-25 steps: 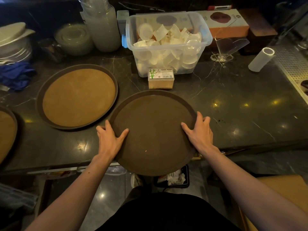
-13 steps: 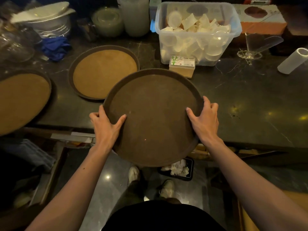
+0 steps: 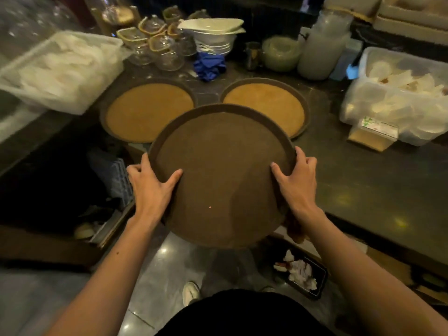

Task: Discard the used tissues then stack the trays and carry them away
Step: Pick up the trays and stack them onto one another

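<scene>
A round dark brown tray [image 3: 223,170] is held in the air, off the counter's front edge. My left hand [image 3: 151,187] grips its left rim and my right hand [image 3: 295,183] grips its right rim. Two more round trays with tan surfaces lie flat on the counter behind it, one on the left [image 3: 145,110] and one on the right [image 3: 266,103]; the held tray overlaps the near edges of both in the view. Crumpled white tissues [image 3: 300,270] lie in a black bin on the floor at the lower right.
On the dark counter [image 3: 363,175] stand a clear tub of white cups [image 3: 397,98] with a small box [image 3: 373,132] in front, a blue cloth [image 3: 209,65], stacked white bowls [image 3: 213,35], glassware [image 3: 155,44] and a clear tub [image 3: 58,69] at the left.
The tray has been lifted off the counter and carried leftwards in both hands. My view has swung left, so both tan trays now lie right behind it.
</scene>
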Available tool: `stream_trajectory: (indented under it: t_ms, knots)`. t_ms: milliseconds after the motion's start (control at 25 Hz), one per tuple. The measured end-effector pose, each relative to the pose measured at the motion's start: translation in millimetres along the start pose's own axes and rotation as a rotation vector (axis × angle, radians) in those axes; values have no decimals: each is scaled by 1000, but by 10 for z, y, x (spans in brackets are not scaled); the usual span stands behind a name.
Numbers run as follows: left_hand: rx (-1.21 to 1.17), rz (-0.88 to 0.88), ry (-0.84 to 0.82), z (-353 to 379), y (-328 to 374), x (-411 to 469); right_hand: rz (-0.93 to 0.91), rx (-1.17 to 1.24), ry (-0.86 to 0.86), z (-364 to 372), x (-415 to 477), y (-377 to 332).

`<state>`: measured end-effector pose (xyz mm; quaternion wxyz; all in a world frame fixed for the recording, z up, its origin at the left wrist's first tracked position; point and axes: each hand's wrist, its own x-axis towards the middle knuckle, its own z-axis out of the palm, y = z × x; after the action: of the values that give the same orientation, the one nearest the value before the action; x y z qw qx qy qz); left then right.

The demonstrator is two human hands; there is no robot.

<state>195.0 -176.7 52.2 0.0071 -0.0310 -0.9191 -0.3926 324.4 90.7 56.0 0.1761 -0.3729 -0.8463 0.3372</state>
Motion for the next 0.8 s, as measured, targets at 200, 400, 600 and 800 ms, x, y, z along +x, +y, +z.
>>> stream_trajectory:
  t_ms: [200,400,600,800]
  knots:
    - [-13,-87,69,-807,-759,312,-68,44,-101,774,-279,-801]
    - [-4,-151,114,-1208,-1163,517,-101,31,-146,1227,-364,-1292]
    - [-12,-188,132,-1241,-1298,778,-112,9,-163,1502,-192,-1458]
    - [-12,-195,112,-1035,-1247,1213,-116,27,-163,1722,231,-1467]
